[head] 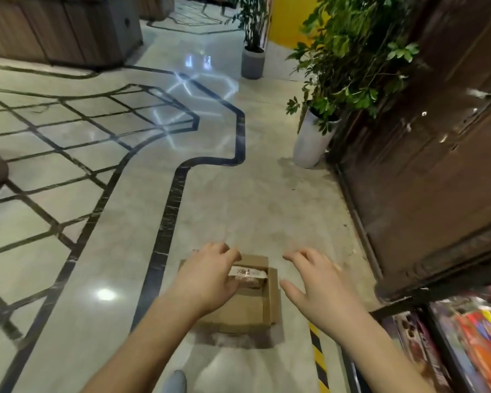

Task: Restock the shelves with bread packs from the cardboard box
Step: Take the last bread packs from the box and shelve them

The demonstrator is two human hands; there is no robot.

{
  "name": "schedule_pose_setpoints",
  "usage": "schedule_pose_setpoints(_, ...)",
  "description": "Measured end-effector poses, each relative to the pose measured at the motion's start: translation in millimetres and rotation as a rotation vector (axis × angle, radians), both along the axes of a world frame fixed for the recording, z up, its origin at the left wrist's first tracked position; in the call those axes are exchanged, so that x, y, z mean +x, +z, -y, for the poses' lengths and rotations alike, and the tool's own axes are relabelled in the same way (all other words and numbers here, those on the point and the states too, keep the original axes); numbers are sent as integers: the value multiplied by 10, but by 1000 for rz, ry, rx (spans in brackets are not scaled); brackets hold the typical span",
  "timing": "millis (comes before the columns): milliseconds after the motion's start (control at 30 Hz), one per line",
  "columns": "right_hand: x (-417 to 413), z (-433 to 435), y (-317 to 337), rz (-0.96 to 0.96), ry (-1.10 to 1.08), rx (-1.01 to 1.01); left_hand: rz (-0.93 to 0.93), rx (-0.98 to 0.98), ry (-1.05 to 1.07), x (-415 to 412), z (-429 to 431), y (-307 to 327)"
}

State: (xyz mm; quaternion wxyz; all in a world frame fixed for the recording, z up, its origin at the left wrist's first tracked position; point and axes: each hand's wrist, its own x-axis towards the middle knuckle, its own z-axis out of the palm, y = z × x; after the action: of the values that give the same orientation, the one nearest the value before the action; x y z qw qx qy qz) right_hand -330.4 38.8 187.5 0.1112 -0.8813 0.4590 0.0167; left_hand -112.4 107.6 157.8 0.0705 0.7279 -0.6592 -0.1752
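An open cardboard box sits on the shiny floor in front of me. Inside it lies a bread pack with a white label, at the far end of the box. My left hand reaches into the box, its fingers curled against the left side of the pack. Whether it grips the pack is unclear. My right hand hovers just right of the box with its fingers spread and nothing in it.
Shelves with colourful packaged goods stand at the lower right behind a yellow-black floor strip. A dark wooden cabinet rises on the right. A white potted plant and a grey one stand further ahead.
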Motion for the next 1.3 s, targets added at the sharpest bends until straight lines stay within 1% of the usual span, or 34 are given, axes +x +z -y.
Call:
schedule_pose_setpoints(167, 549, 161, -401, -61, -47, 33, -36, 45, -5, 603, 147, -461)
schedule_pose_setpoints(333, 780, 325, -828, -83, -104, 81, -11, 161, -31, 893, 438, -919)
schedule_pose_setpoints(533, 626, 556, -1375, -58, -149, 155, -58, 156, -30, 892, 727, -1457)
schedule_pose_setpoints(667, 422, 845, -1839, -54, -162, 196, -70, 198, -14, 732, 988, -1915)
schedule_pose_setpoints(800, 310, 1169, -2386, -51, -146, 234, -83, 251, 16, 589, 1192, -2497)
schedule_pose_setpoints(933, 246, 1479, -3089, -50, -136, 252, -103, 252, 22, 578, 1410, -3174)
schedule_pose_setpoints(1100, 286, 1776, -4031, -139, -124, 299, -92, 304, 45, 655, 1701, -4117)
schedule_pose_setpoints(1200, 309, 1902, -4586, -140, -103, 279, -96, 317, 57, 695, 1859, -4599)
schedule_pose_setpoints(1300, 408, 2068, -4968, -182, -73, 261, -100, 331, 65, 746, 1951, -4995)
